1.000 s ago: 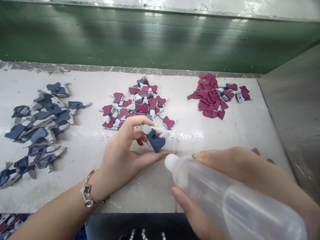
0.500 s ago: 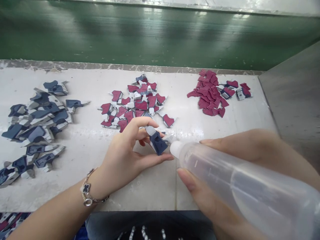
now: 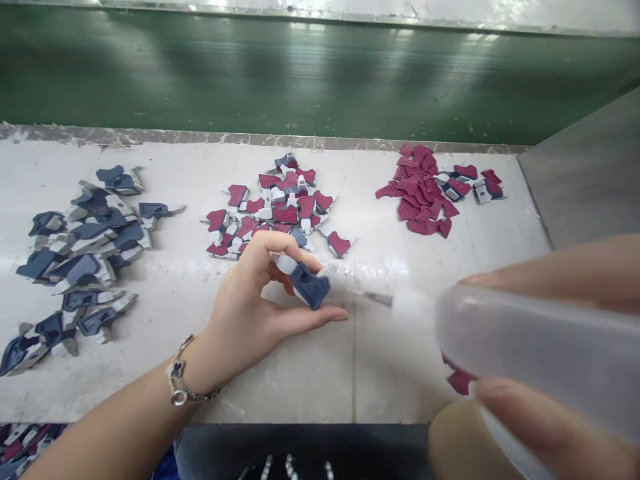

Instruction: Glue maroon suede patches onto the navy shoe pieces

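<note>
My left hand [image 3: 260, 300] pinches a small blue and white plastic part [image 3: 311, 285] between thumb and fingers, its recessed blue face turned up. In my right hand [image 3: 545, 420] is a translucent squeeze bottle [image 3: 540, 347], tilted with its nozzle toward the part. The bottle's white cap and thin metal tip [image 3: 377, 299] are blurred, and the tip stands a little to the right of the part, apart from it. Below the bottle, a dark red flat piece [image 3: 460, 381] shows near my right fingers; whether they touch it I cannot tell.
Blue and white parts [image 3: 100, 233] lie heaped at left. Parts with red faces [image 3: 285, 213] are piled in the middle. Loose red pieces [image 3: 417, 190] sit at right beside several red-faced parts [image 3: 457, 183]. A green wall [image 3: 320, 80] borders the white table [image 3: 280, 387] at the back.
My right hand has drawn the bottle back to the right, away from the part, and a red piece now shows beneath it. My left hand still holds the part, shifted slightly left.
</note>
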Available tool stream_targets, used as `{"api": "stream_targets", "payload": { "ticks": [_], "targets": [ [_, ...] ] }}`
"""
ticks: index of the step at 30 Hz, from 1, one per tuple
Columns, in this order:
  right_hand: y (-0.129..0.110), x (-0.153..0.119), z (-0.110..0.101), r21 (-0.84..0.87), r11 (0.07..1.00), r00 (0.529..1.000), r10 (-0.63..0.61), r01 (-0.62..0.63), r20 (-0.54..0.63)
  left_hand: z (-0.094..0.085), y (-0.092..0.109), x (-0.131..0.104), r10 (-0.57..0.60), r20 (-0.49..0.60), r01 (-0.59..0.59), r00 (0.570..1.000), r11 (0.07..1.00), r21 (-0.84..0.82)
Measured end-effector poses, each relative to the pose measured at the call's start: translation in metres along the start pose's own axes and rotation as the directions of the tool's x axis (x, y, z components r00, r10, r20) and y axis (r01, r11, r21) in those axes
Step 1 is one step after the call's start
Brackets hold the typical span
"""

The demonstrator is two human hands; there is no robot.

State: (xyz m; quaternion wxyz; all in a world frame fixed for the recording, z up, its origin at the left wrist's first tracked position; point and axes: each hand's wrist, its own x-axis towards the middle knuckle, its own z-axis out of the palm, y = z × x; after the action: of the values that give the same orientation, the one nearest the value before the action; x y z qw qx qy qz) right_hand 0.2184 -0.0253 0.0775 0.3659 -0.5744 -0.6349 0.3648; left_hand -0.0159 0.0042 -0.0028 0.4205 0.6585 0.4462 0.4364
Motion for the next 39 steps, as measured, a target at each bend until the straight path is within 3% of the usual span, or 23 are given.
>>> {"api": "stream_targets", "payload": {
  "ticks": [2,4,8,10,16,21,23,26,31,39],
  "targets": [
    [0.006,0.005,-0.012,-0.127,0.992,0.989,-0.044,0.027,-0.138,-0.001,0.001,0.0,-0.027,0.027,0.028,0.999,0.999,-0.034],
    [0.015,0.012,-0.02,-0.132,0.991,0.981,-0.056,0.031,-0.186,-0.001,0.002,0.0,-0.056,0.05,0.06,0.997,0.995,-0.074],
    [0.038,0.025,-0.017,0.24,0.968,0.997,0.072,-0.076,0.028,0.0,0.006,-0.001,-0.091,0.05,0.099,0.995,0.977,-0.191],
    [0.05,0.029,-0.009,0.317,0.936,0.985,0.12,-0.153,0.12,0.001,0.009,-0.001,-0.096,0.062,0.108,0.993,0.967,-0.231],
    [0.085,0.034,0.018,0.069,0.986,0.973,0.135,-0.15,0.189,0.001,0.017,-0.002,-0.105,0.125,0.139,0.987,0.938,-0.316],
    [0.094,0.02,0.008,-0.069,0.984,0.973,0.17,-0.161,0.154,-0.001,0.017,-0.005,-0.08,0.137,0.117,0.987,0.951,-0.288],
    [0.097,0.005,-0.005,-0.291,0.937,0.974,0.218,-0.192,0.06,-0.002,0.017,-0.006,-0.062,0.127,0.095,0.99,0.958,-0.271],
    [0.109,-0.019,-0.022,-0.572,0.771,0.957,0.273,-0.278,-0.097,-0.002,0.015,-0.005,-0.037,0.123,0.067,0.992,0.966,-0.248],
    [0.123,-0.037,-0.027,-0.562,0.756,0.93,0.361,-0.337,-0.071,0.0,0.011,-0.003,-0.027,0.106,0.049,0.994,0.976,-0.214],
    [0.115,-0.013,-0.025,-0.51,0.796,0.931,0.364,-0.326,-0.026,0.007,0.003,0.003,-0.069,0.162,0.093,0.984,0.984,-0.149]
  ]
}}
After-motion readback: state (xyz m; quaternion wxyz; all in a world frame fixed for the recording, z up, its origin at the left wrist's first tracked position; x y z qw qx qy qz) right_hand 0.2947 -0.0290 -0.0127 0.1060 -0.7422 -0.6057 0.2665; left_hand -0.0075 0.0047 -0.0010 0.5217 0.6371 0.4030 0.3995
